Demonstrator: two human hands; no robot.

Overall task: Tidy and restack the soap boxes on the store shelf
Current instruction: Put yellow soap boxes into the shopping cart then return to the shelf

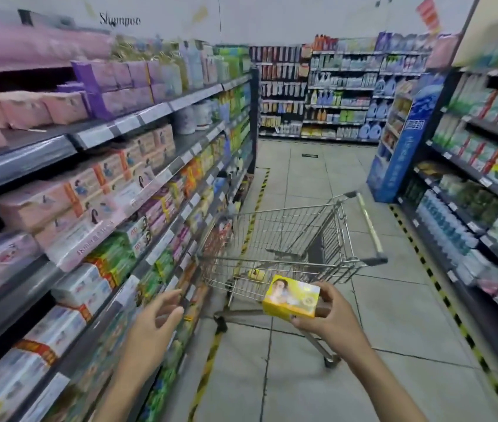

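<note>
One yellow soap box in hand, shelf not yet reached.
The right hand (329, 312) gripped the yellow soap box (291, 296) at five o'clock; the left hand (153, 327), fingers spread and empty, reached toward the shelf (138, 287) at seven o'clock; restacking looked barely begun.

Right hand (329, 312) grips yellow soap box (291, 296); left hand (153, 327) seemingly empty.

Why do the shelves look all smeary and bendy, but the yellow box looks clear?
Head view: the shelves on the left are smeared by motion blur, worst toward the edges. The wide lens bends their straight lines. The yellow box in the right hand is fairly sharp, the left hand slightly blurred. The light is even, with no harsh glare.
</note>
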